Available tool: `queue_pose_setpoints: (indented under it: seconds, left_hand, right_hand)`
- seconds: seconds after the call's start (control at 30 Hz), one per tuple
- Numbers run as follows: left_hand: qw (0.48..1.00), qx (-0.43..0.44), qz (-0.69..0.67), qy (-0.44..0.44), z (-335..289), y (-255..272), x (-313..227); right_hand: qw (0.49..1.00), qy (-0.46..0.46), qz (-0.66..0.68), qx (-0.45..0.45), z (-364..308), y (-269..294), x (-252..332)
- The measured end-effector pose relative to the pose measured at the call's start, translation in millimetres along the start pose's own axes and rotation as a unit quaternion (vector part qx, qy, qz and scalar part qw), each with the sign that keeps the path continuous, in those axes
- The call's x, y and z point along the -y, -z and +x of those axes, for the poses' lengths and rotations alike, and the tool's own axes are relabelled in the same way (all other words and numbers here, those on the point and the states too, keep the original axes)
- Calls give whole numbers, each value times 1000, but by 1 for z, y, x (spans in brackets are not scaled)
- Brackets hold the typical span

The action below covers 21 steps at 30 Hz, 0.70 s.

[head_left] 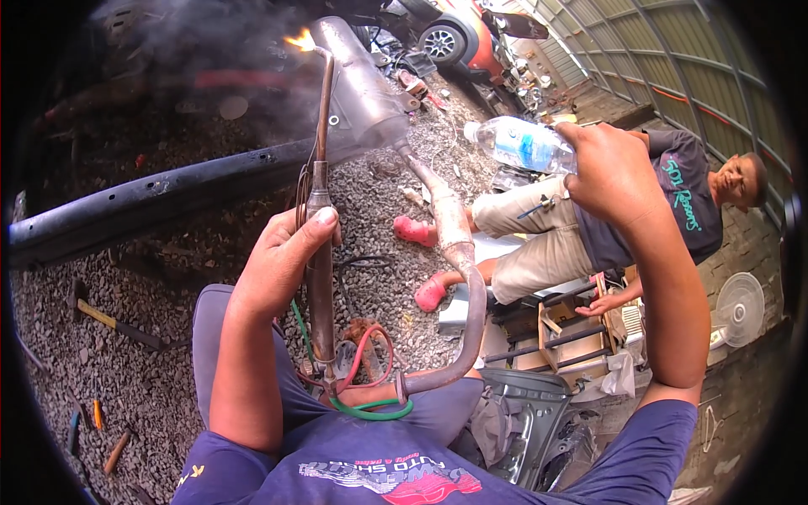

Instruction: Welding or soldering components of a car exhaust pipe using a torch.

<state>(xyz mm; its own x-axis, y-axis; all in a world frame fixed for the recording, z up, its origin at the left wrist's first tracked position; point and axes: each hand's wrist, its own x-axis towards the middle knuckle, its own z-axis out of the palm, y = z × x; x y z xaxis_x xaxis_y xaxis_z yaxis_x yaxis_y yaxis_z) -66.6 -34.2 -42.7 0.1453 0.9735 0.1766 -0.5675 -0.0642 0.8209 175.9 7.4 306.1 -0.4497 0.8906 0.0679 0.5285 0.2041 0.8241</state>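
My left hand [286, 257] is wrapped round the handle of a gas torch [319, 295], held upright with its bent tip at the top. An orange flame [300, 39] burns at the tip, right beside the far end of a metal muffler [362, 93]. From the muffler an exhaust pipe [476, 328] curves back towards my lap. Raised on the right, my right hand [613, 172] grips a clear plastic water bottle [522, 145] by its base end, the bottle lying nearly sideways with its neck pointing left. Red and green hoses [370, 412] run from the torch's lower end.
A long dark metal beam [168, 195] crosses the left side. On the gravel lie a hammer [109, 316] and several hand tools. Another person [539, 227] in pink clogs sits at the right, near a fan [741, 309]. An orange car [471, 42] stands far back; smoke drifts at upper left.
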Motion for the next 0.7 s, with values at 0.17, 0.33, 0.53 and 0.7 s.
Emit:
queue_pose_setpoints:
  seconds: [0.17, 0.33, 0.53, 0.7]
  left_hand:
    - [1000, -2, 8, 0, 0, 1, 0]
    - [1000, 1, 12, 7, -1, 0, -3]
    - [1000, -5, 8, 7, -1, 0, 0]
    - [1000, -3, 6, 10, -1, 2, 2]
  right_hand:
    - [999, -15, -5, 29, 2, 3, 1]
    - [999, -19, -13, 31, 1, 5, 3]
    - [999, -17, -15, 26, 0, 9, 9]
    - [999, -14, -19, 24, -1, 10, 9]
